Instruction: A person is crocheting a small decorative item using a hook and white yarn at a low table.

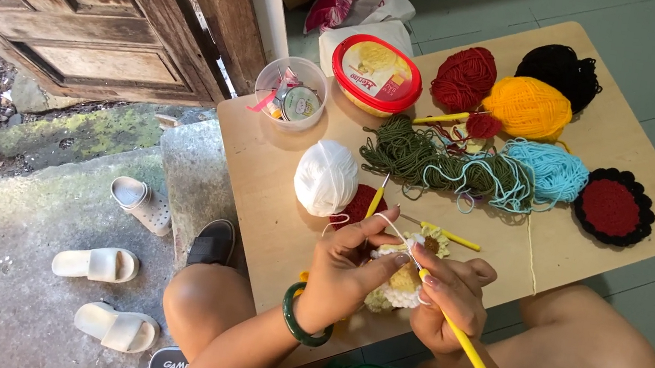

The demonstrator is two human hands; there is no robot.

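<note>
My left hand (345, 271), with a green bangle on the wrist, pinches a small cream and yellow crochet piece (401, 280) and has white yarn looped over a finger. My right hand (456, 297) grips a yellow crochet hook (457, 329) whose tip points into that piece. The white strand runs up to a white yarn ball (326, 177) on the low wooden table (261, 165). A second yellow hook (445, 234) lies just beyond my fingers, and a third (378, 195) leans by the white ball.
On the table lie green yarn (414, 154), light blue yarn (550, 170), orange (528, 107), dark red (464, 77) and black balls (561, 69), a red and black crochet round (611, 207), a red-lidded tub (376, 73) and a clear cup (291, 92). Sandals (97, 264) lie on the ground left.
</note>
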